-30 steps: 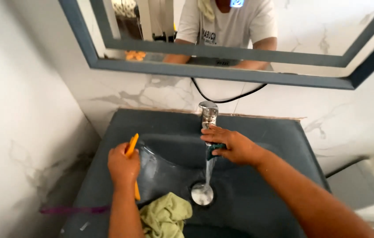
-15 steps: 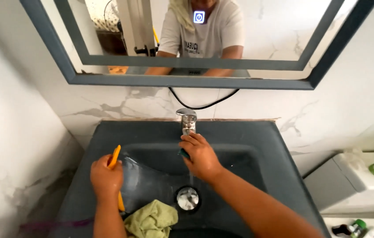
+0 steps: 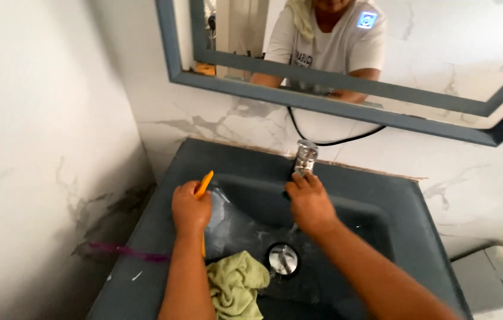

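1. A dark grey sink [image 3: 162,195] is seen from above, set against a white marble wall [image 3: 44,136], with a grey-framed mirror [image 3: 334,106] hung over it.
2. An orange tool [image 3: 204,184] is held in the left hand [image 3: 191,208]; the grip is closed around its middle, so that one end sticks up above the fist and a short length shows below the wrist.
3. The left hand is placed over the left inner slope of the basin.
4. The right hand [image 3: 309,202] is placed at the back of the basin, its fingertips [image 3: 299,178] touching the lower part of the chrome tap [image 3: 306,155].
5. Whether the right grip is closed on the tap or merely laid against it cannot be told, since the fingers are seen from behind.
6. A round chrome drain [image 3: 283,259] is seen at the bottom of the basin, just below the right wrist.
7. A crumpled green cloth [image 3: 236,284] is lying in the basin, beside the drain and under the left forearm.
8. A black cable [image 3: 334,141] is draped along the wall behind the tap.
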